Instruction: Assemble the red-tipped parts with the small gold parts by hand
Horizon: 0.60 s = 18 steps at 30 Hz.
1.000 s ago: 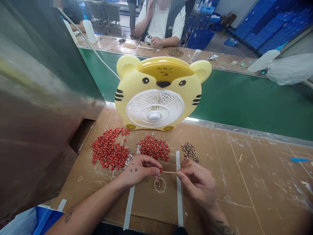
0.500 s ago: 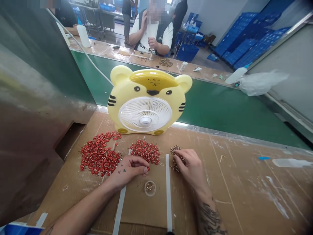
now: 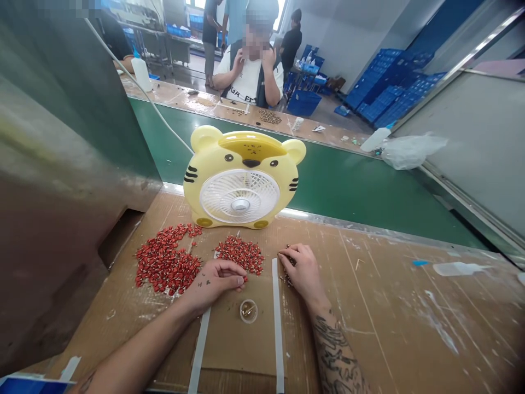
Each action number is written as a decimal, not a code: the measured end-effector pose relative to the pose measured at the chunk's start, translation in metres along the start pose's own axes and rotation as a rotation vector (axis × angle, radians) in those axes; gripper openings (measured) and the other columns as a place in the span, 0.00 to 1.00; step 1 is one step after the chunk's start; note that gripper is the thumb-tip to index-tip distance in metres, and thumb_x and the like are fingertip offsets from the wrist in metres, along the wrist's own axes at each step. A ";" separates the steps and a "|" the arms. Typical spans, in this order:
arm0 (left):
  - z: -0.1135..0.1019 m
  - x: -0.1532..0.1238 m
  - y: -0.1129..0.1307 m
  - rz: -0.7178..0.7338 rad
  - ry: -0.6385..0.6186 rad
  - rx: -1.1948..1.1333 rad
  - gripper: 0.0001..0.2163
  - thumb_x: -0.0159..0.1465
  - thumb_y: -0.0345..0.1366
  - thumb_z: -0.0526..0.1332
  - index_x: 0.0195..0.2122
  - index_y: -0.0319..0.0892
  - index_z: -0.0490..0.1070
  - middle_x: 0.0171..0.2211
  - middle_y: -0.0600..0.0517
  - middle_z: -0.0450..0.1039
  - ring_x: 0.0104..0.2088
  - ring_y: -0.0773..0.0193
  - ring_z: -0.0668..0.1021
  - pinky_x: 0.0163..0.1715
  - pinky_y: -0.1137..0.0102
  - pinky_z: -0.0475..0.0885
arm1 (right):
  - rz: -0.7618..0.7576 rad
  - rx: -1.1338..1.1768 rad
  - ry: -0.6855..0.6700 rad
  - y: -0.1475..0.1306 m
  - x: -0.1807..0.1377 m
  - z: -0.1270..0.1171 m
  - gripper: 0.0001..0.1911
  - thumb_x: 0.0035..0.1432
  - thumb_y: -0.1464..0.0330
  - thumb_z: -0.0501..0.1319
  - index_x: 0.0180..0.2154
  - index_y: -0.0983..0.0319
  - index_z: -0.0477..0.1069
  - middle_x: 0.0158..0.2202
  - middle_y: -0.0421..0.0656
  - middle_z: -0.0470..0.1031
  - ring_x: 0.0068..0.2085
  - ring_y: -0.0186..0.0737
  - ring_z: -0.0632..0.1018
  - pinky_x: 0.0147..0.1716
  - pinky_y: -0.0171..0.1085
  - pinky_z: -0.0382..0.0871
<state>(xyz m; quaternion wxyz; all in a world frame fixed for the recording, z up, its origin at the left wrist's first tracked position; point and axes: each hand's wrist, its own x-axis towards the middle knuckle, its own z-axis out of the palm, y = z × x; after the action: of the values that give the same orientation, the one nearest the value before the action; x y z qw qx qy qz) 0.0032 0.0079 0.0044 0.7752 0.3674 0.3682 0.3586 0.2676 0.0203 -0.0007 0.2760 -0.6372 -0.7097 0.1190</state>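
Observation:
My left hand (image 3: 216,282) is closed in a pinch on a small red piece (image 3: 245,278) of the same kind as those in the piles. A smaller pile of red pieces with metal ends (image 3: 240,255) lies just beyond it, and a larger red pile (image 3: 168,262) to its left. My right hand (image 3: 302,272) reaches over a small heap of brass-coloured bits (image 3: 286,280), thumb and fingertips together; whatever is between them is too small to make out. A small clear round cup (image 3: 248,311) with a thin stick in it stands on the cardboard between my hands.
A yellow bear-faced fan (image 3: 241,180) stands behind the piles. White tape strips (image 3: 278,328) edge the cardboard. A clear bottle with a blue tip (image 3: 457,268) lies at the right. A metal cabinet (image 3: 74,180) borders the left. Across the green divider (image 3: 348,183) sits another person.
My right hand has drawn its fingertips together over the brass-coloured heap. My left hand keeps its pinch on the red piece. The person opposite has raised a hand; the view has shifted slightly.

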 end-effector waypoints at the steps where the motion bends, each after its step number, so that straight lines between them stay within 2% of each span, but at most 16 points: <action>1: 0.000 0.000 0.000 0.004 0.003 0.002 0.08 0.53 0.32 0.72 0.33 0.37 0.80 0.26 0.51 0.79 0.27 0.68 0.77 0.33 0.74 0.71 | 0.003 0.015 0.003 0.000 -0.001 0.000 0.08 0.61 0.68 0.60 0.33 0.60 0.79 0.33 0.46 0.74 0.40 0.49 0.70 0.41 0.46 0.65; 5: -0.002 0.000 0.001 0.015 0.010 -0.001 0.08 0.53 0.32 0.72 0.33 0.36 0.79 0.26 0.50 0.79 0.27 0.68 0.77 0.33 0.73 0.71 | 0.017 0.102 0.013 -0.003 -0.004 -0.004 0.08 0.60 0.66 0.62 0.31 0.59 0.77 0.31 0.45 0.74 0.39 0.49 0.70 0.41 0.45 0.63; 9: -0.003 0.000 0.001 0.024 0.006 -0.008 0.09 0.53 0.33 0.72 0.34 0.36 0.79 0.26 0.50 0.79 0.27 0.68 0.77 0.33 0.73 0.72 | 0.075 0.253 0.057 -0.001 -0.006 -0.006 0.08 0.60 0.64 0.62 0.32 0.60 0.76 0.33 0.45 0.76 0.39 0.48 0.72 0.42 0.44 0.63; 14: 0.000 0.000 0.000 0.020 0.007 -0.027 0.09 0.52 0.34 0.73 0.32 0.36 0.79 0.25 0.50 0.79 0.27 0.68 0.78 0.31 0.74 0.72 | 0.205 0.564 0.116 -0.001 -0.013 0.003 0.10 0.59 0.61 0.64 0.34 0.62 0.74 0.30 0.44 0.76 0.30 0.41 0.74 0.32 0.39 0.66; 18: 0.003 0.001 0.000 0.018 0.013 -0.023 0.09 0.52 0.34 0.73 0.32 0.36 0.80 0.24 0.51 0.79 0.26 0.68 0.77 0.31 0.74 0.72 | 0.215 0.863 0.085 -0.017 -0.020 0.014 0.11 0.55 0.60 0.65 0.31 0.60 0.72 0.24 0.40 0.73 0.25 0.36 0.71 0.25 0.35 0.66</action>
<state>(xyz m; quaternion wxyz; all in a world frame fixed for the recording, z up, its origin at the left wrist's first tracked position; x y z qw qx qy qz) 0.0061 0.0075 0.0059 0.7737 0.3594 0.3656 0.3721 0.2460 0.0007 -0.0078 0.5316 -0.5382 -0.5129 0.4058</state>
